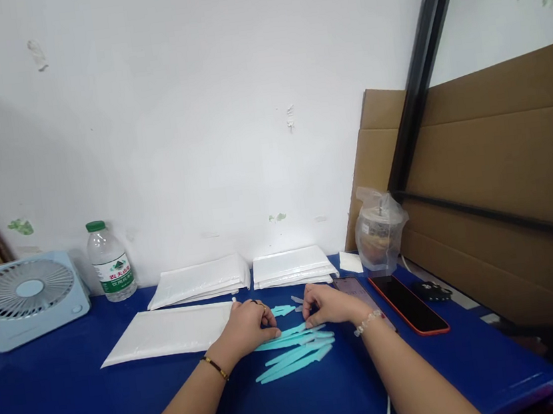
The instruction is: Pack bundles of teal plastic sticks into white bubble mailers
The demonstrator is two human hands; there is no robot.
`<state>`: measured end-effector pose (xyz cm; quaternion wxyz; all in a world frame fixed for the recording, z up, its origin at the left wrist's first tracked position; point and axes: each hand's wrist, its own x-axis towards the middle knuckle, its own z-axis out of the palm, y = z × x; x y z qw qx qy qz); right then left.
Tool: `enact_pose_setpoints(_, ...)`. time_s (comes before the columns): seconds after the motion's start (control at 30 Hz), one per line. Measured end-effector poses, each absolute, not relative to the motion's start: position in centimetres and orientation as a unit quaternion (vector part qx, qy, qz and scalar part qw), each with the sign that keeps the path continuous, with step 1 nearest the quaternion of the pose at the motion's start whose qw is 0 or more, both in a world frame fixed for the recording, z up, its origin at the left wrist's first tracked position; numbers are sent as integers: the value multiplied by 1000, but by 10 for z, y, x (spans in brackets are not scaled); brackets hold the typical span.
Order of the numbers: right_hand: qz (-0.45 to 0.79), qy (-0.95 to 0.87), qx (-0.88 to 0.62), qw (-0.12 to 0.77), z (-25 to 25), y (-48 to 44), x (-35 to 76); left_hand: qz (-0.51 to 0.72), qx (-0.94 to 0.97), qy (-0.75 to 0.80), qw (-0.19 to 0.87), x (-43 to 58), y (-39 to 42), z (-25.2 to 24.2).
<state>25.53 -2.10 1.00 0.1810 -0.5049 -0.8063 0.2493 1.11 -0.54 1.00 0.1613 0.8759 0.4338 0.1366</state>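
Note:
Several turquoise eyebrow razors (296, 363) lie loosely fanned on the blue table in front of me. My left hand (248, 328) is closed in a pinch on the handle side of a razor at the top of the pile. At that razor's other end, the fingers of my right hand (326, 305) are pinched together on it. Just beyond, between the hands, is another turquoise razor piece (283, 310), partly hidden by my fingers. A white padded envelope (171, 332) lies flat to the left, its right end behind my left hand.
Two stacks of white envelopes, a left stack (199, 280) and a right stack (291, 267), rest against the wall. A fan (30, 297) and water bottle (112, 264) stand left. Right are phones (409, 305), a bagged drink cup (379, 231), a black object (432, 290) and cardboard (502, 159).

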Motion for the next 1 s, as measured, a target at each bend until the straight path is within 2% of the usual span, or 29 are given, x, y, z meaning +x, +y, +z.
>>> enact_pose_setpoints(0.13,243,-807,-511,167,10,-21,251,108,880,432,162,12,-6,11)
enact_pose_setpoints(0.37,251,-769,-545,220,7,-13,263,144,874,458,69,5,3,12)
enact_pose_setpoints(0.47,249,-762,-549,235,10,-16,268,160,861,474,86,3,4,13)
enact_pose_setpoints(0.73,245,-815,-507,139,14,-24,265,125,891,406,162,8,-5,13)
enact_pose_setpoints(1.0,218,-788,-535,214,14,-20,264,130,886,435,88,1,3,13)
